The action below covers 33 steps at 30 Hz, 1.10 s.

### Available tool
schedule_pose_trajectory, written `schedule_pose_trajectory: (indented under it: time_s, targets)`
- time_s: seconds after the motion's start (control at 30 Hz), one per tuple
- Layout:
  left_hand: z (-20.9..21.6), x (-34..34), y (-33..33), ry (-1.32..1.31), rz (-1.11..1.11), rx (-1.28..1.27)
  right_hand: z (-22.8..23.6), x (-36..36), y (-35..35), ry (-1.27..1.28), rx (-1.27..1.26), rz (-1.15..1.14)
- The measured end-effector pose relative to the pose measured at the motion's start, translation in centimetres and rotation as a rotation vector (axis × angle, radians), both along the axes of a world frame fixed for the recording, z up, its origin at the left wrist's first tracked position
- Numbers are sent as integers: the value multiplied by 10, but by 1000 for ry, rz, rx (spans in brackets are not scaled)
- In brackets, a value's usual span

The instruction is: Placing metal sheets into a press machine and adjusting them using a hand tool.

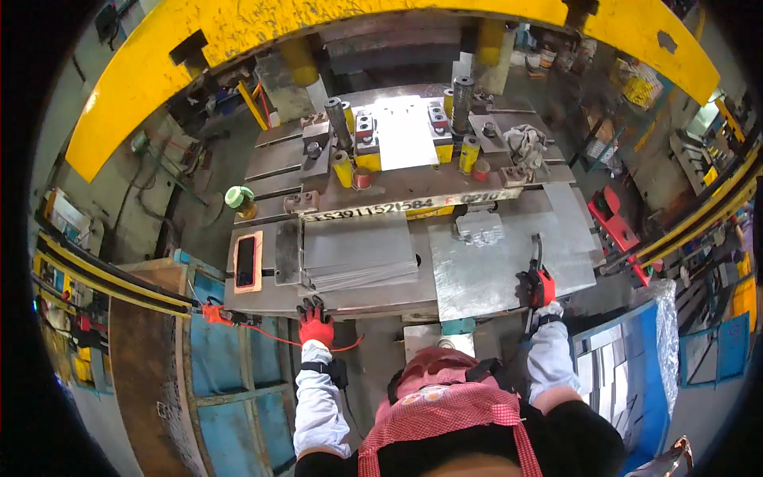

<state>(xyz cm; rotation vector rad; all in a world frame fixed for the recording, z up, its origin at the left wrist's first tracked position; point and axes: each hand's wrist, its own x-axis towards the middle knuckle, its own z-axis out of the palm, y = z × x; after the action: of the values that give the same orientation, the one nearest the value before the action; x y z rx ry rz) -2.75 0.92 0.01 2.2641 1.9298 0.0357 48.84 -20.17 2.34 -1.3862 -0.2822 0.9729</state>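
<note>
My left hand point(315, 326), in a red glove with dark fingertips, rests at the front edge of the press table with its fingers spread. Just beyond it lies a stack of thin grey metal sheets point(358, 248), slightly fanned at the near side. My right hand point(544, 288), gloved alike, is closed around a dark, narrow hand tool point(537, 248) whose exact kind I cannot make out. Beneath that hand is a wide, shiny grey plate point(477, 278). Farther back, a brightly lit metal sheet point(405, 135) lies on the press die point(367, 151).
A yellow press frame point(381, 16) arches overhead. Dark guide posts point(462, 103) and yellow cylinders point(342, 168) flank the die. A phone point(247, 261) lies at left, near a green-topped bottle point(237, 199). A rag point(526, 145) sits back right. A red cable point(274, 338) hangs beside my left hand.
</note>
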Motion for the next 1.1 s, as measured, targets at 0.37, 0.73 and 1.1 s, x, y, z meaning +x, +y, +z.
schedule_pose_trajectory:
  time_s: [0.37,0.73,1.1]
  targets:
    - [81,103,7,-1036,-127,-369,172,-28,142,-462,236,473]
    - [131,324,156,-2341,-227,-1435,172,15,332,-161,356,854]
    - [218,198,91,-1761,-335,-415,124,18,44,46,232,566]
